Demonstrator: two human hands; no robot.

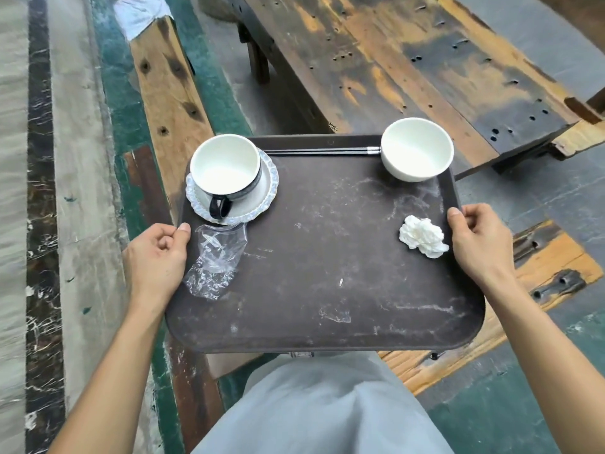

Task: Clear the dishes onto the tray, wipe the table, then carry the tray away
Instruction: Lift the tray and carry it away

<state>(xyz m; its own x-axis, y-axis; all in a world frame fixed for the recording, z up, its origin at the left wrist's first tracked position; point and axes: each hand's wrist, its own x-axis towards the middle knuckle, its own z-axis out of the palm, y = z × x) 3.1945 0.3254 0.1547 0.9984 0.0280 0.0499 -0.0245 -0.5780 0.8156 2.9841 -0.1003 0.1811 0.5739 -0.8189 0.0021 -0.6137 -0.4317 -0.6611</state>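
Both bare arms reach forward, the left hand (157, 253) and the right hand (476, 239) each clamped on a side rim of the dark brown tray (327, 257), thumbs on top and fingers curled under its edges, holding it clear of the worn wooden counter (425, 60) beyond. On the scuffed, rounded-corner tray a white cup (226, 168) with a dark handle sits on a scalloped saucer (262, 198) at the far left, a plain white bowl (417, 149) at the far right, and black chopsticks (324, 151) lie between them along the far rim. Crinkled clear plastic wrap (214, 260) lies beside the left thumb, and a crumpled white napkin (422, 236) just beside the right hand.
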